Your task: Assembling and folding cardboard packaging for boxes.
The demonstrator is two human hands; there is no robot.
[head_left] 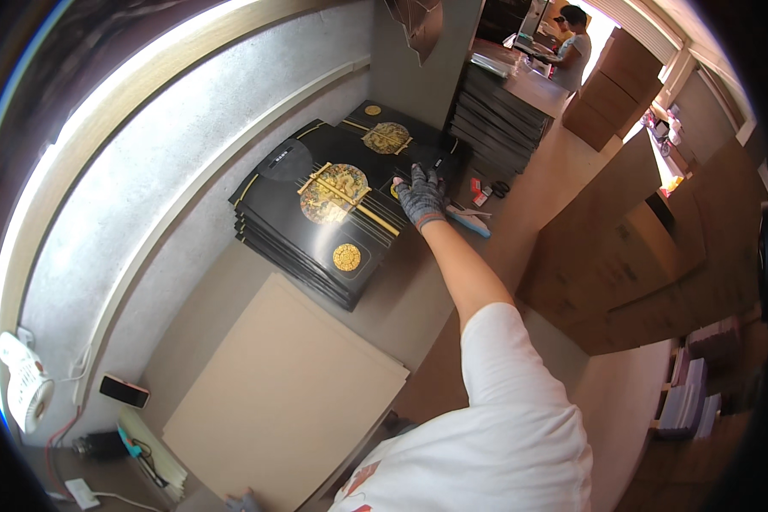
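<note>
My gloved right hand (421, 198) lies flat, fingers spread, on the stack of glossy black gold-medallioned boxes (328, 218); left hand (243, 502) barely visible, grip unclear.

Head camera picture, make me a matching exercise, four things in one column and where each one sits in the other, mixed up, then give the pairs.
Things:
1. gloved right hand
2. plain tan board
3. white fan
4. brown cardboard boxes

Places:
A. far left, by the wall
B. on the near edge of the stack of black and gold sheets
C. to the right, past the worktop
D. flat on the worktop, nearest the person

Pairs: 1-B, 2-D, 3-A, 4-C
</note>
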